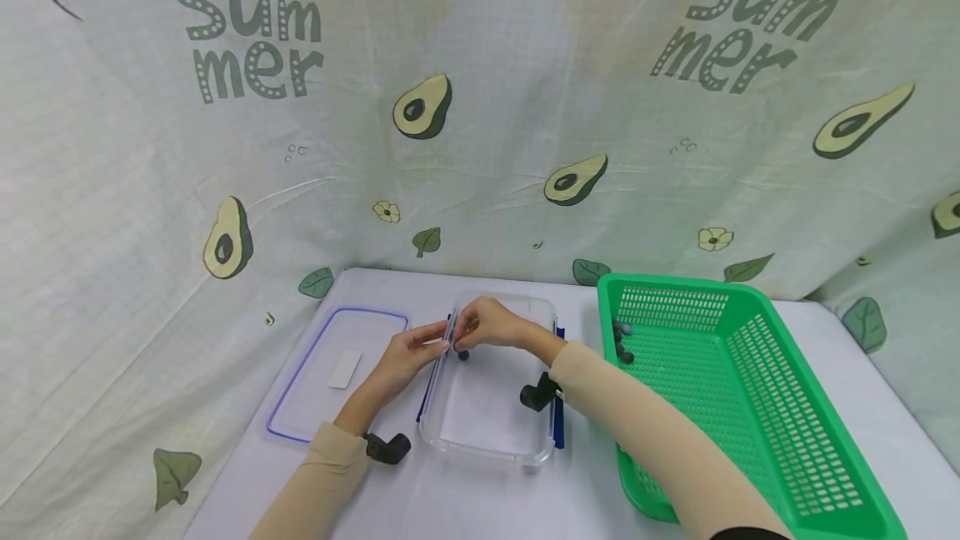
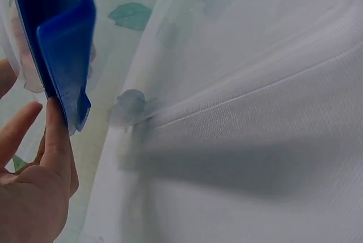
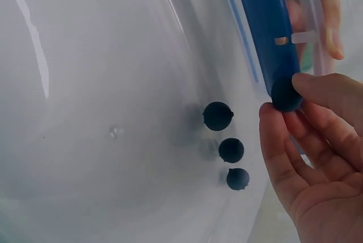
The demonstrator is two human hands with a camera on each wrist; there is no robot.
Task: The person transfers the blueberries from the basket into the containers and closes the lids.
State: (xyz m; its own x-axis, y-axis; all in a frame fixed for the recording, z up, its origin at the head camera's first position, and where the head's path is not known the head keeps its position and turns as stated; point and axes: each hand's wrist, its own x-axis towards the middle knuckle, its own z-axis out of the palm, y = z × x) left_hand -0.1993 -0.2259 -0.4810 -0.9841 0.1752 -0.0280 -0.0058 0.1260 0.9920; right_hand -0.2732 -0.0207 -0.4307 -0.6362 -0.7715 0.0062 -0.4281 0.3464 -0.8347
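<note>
Pinching one dark ball, right hand, thumb on one side, fingertips on the other. Held ball sits in front of a blue clip on the clear box's 9 o'clock side. Right hand is over the box, about 11 o'clock of its middle, clamped on that ball only.

Left hand at 9 o'clock of the box, touching that same side; fingers mostly straight, thumb and index apart. Left wrist view: a fingertip meets the lower end of a blue clip, hand at 7 o'clock of frame.

Right wrist view: three more dark balls inside the box by the wall, loose row running 11 to 5 o'clock, spaced just apart; held ball at 1 to 2 o'clock of them. Head view shows one ball near the right fingertips.

Lid, blue-edged, flat on the counter at 9 o'clock of the box, with a white slip on it. Green basket at 3 o'clock; several dark balls bunched at its 10 o'clock side, exact count unclear. Black camera on each wrist. Beige sleeves. Printed curtain at 12 o'clock, avocados and "summer" lettering.
</note>
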